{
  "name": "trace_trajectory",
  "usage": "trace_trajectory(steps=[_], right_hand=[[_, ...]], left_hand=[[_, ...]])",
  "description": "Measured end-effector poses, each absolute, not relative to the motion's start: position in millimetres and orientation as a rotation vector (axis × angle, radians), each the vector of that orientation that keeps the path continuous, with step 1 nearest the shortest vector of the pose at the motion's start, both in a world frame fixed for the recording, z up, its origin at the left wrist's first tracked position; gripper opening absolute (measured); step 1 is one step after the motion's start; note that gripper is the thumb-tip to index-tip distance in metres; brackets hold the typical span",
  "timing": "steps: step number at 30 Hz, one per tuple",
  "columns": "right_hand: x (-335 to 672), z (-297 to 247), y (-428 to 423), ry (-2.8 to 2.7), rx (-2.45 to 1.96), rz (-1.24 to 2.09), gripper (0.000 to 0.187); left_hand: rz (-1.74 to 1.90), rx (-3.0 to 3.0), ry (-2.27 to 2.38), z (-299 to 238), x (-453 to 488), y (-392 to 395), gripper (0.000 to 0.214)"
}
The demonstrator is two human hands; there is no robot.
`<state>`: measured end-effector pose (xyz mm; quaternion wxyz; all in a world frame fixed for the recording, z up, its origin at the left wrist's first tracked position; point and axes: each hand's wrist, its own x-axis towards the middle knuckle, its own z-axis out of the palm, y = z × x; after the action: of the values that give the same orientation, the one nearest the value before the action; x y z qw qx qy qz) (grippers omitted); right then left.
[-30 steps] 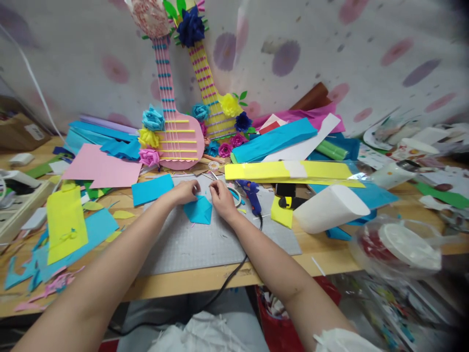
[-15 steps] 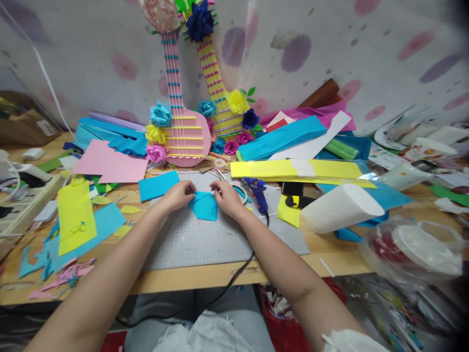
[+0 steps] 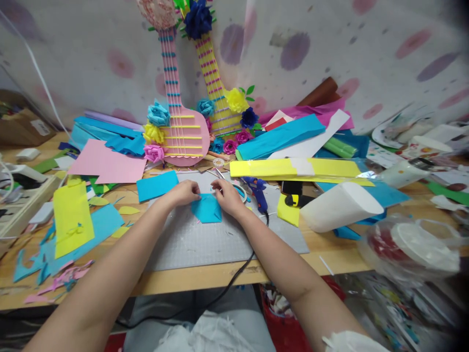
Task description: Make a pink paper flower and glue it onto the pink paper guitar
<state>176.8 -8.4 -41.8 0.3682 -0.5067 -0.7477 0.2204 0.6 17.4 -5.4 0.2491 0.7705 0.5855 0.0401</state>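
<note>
A small piece of blue paper (image 3: 205, 209), creased near its lower right corner, is held low over the grey cutting mat (image 3: 176, 249). My left hand (image 3: 186, 191) pinches its upper left edge, fingers curled. At its upper right edge my right hand (image 3: 226, 196) grips it between thumb and fingers. Another flat blue sheet (image 3: 157, 186) lies just left of my left hand. Scissors (image 3: 220, 173) and a roll of tape (image 3: 241, 193) lie right behind my right hand, partly covered by it. A blue glue gun (image 3: 258, 193) rests farther right, its black cord running to the table edge.
Two paper guitars (image 3: 186, 134) with paper flowers lean on the back wall. Yellow paper strips (image 3: 271, 169) and a white paper roll (image 3: 339, 208) lie to the right. Paper scraps (image 3: 60, 283) and a yellow sheet (image 3: 73, 220) cover the left. A plastic container (image 3: 417, 249) stands at the right edge.
The blue paper has shifted slightly right and down, and it looks turned a little, its top edge now more level. Both hands have moved slightly right with it, still gripping it.
</note>
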Motion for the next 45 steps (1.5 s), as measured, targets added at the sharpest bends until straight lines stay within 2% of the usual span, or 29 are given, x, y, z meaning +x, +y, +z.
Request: trace_trajectory(steps=[5, 12, 16, 20, 23, 27, 31, 40, 45], right_hand=[[177.7, -40.7, -8.8, -1.89, -1.239, 0.47, 0.024], [176.8, -35.1, -17.7, -2.088, -1.104, 0.333, 0.037], [175.1, -37.5, -17.9, -2.172, -1.105, 0.267, 0.035], [174.8, -39.9, -15.0, -2.214, -1.046, 0.257, 0.016], [174.6, -42.9, -12.8, -2.243, -1.037, 0.326, 0.012], [174.5, -47.3, -10.8, -2.225, -1.139, 0.334, 0.01], [175.9, -47.6, -10.9, -2.262, -1.196, 0.343, 0.007], [181.1, -45.1, -9.7, -2.309, -1.189, 0.46, 0.005], [180.7, -45.5, -8.6, -2.278, -1.181, 0.485, 0.004]], left_hand=[[0.586, 1.776, 1.716, -13.3, -21.8, 0.0, 0.014], [0.964, 1.244, 1.515, -29.2, -28.0, -20.3, 0.031], [0.94, 1.171, 1.463, -24.2, -27.5, -23.9, 0.034], [0.902, 1.178, 1.476, -24.3, -28.1, -22.6, 0.031], [0.954, 1.278, 1.494, -28.3, -30.0, -23.0, 0.034], [1.092, 1.777, 1.616, -27.4, -32.6, -31.3, 0.039], [0.81, 2.253, 1.597, -26.8, -29.0, -41.7, 0.043], [0.546, 2.089, 1.701, -27.2, -27.8, -41.0, 0.025], [0.538, 2.179, 1.783, -23.1, -28.5, -40.3, 0.016]])
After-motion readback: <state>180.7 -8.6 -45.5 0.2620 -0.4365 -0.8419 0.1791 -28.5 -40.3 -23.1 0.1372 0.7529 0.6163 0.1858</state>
